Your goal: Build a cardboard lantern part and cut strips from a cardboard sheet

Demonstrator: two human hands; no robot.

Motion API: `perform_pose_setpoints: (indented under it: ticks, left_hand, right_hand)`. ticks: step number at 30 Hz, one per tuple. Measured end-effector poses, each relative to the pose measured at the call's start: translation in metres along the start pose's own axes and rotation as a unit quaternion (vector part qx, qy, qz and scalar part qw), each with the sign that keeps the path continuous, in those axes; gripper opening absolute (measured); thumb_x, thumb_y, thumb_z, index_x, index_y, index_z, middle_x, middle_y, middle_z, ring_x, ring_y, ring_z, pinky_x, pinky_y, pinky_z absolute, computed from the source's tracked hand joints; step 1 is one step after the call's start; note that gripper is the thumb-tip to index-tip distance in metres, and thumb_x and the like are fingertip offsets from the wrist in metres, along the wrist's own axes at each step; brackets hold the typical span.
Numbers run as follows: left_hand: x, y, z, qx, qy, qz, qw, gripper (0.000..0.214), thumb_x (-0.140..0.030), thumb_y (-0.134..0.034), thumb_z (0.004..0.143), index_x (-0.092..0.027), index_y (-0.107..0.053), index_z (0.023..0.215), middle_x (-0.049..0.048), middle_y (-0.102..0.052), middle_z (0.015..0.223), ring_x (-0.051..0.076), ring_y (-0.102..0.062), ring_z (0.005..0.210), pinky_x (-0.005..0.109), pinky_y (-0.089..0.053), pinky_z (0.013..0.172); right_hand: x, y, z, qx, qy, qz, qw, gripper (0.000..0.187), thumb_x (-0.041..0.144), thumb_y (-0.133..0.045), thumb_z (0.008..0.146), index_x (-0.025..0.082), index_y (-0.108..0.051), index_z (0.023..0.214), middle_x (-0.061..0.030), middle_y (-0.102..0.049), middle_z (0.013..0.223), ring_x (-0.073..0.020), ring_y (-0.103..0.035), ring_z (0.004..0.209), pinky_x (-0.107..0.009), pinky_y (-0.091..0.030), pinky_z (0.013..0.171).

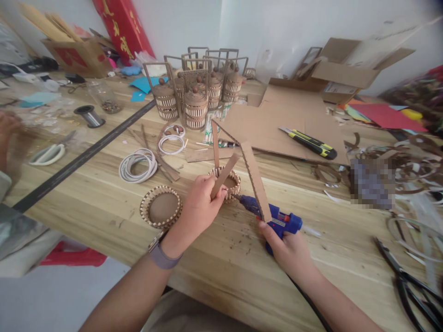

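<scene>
My left hand [200,203] pinches a brown cardboard strip [224,176] between thumb and fingers, tilted over a small round cardboard basket [235,181]. A folded cardboard handle [254,173] rises from that basket's far side and bends down toward my right hand. In my right hand [289,249] is a blue hot glue gun [282,220], its nozzle close to the basket's right side. The folded handle's lower end lies by my right thumb; whether the thumb presses it I cannot tell. A second round basket [161,207] sits beside my left wrist.
Several finished lidded baskets [195,108] with tall handles stand at the back. A utility knife [309,143] lies on a cardboard sheet [270,115]. White tape coils [138,165] are at left, black scissors [404,281] at right. Another person's hand [8,127] shows at far left.
</scene>
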State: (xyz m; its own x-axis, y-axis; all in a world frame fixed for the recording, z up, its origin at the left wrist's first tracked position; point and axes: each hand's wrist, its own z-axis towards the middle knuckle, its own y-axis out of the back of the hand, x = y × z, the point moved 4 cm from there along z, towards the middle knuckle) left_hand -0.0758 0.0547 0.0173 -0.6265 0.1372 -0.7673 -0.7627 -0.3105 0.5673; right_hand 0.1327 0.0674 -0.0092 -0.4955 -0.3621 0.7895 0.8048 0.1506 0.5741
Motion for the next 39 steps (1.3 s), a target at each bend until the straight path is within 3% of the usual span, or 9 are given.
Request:
perform_pose_setpoints:
  ticks: [10,16,26,31,39]
  left_hand:
    - [0.0008,0.0008,-0.0001,-0.002,0.009,-0.008,1.0,0.024,-0.011,-0.054,0.084,-0.022,-0.041,0.067,0.0039,-0.06,0.084,0.024,-0.063,0.094,0.04,-0.052,0.082]
    - [0.002,0.0008,0.0008,-0.007,0.006,-0.018,1.0,0.026,-0.011,-0.054,0.083,-0.023,-0.039,0.066,0.004,-0.062,0.084,0.024,-0.063,0.093,0.041,-0.051,0.084]
    - [0.004,0.0017,-0.0006,-0.021,0.011,-0.02,1.0,0.02,-0.014,-0.055,0.083,-0.022,-0.046,0.068,0.0027,-0.064,0.083,0.022,-0.064,0.086,0.035,-0.049,0.075]
    - [0.0082,0.0034,0.0006,-0.03,0.038,-0.029,0.998,0.019,-0.016,-0.057,0.083,-0.021,-0.048,0.068,0.0022,-0.066,0.083,0.02,-0.064,0.081,0.033,-0.049,0.073]
    - [0.0069,0.0042,-0.0006,-0.028,0.046,-0.03,0.998,0.022,-0.016,-0.057,0.083,-0.022,-0.044,0.066,0.0024,-0.068,0.083,0.02,-0.064,0.08,0.033,-0.048,0.073]
  right_hand:
    - [-0.0008,0.0002,0.0001,0.0,0.01,-0.015,1.0,0.036,0.046,-0.054,0.086,0.019,-0.075,0.096,-0.0071,-0.077,0.084,-0.0264,-0.071,0.08,-0.036,-0.058,0.075]
    - [-0.0015,0.0009,-0.0004,0.002,0.002,-0.024,1.0,0.034,0.046,-0.053,0.086,0.019,-0.074,0.088,-0.0066,-0.075,0.077,-0.0259,-0.07,0.073,-0.036,-0.058,0.068]
    - [0.0019,0.0002,0.0005,0.011,0.006,-0.029,0.999,0.036,0.047,-0.052,0.086,0.019,-0.074,0.095,-0.0078,-0.077,0.086,-0.0268,-0.071,0.08,-0.037,-0.059,0.074]
    - [-0.0021,0.0001,-0.0037,0.026,-0.011,-0.025,0.999,0.034,0.045,-0.052,0.086,0.02,-0.074,0.092,-0.0045,-0.073,0.069,-0.0238,-0.068,0.061,-0.033,-0.057,0.058]
    - [0.0011,0.0003,-0.0038,0.012,-0.001,-0.043,0.999,0.035,0.048,-0.053,0.084,0.02,-0.074,0.089,-0.0066,-0.077,0.08,-0.0263,-0.072,0.074,-0.036,-0.06,0.069]
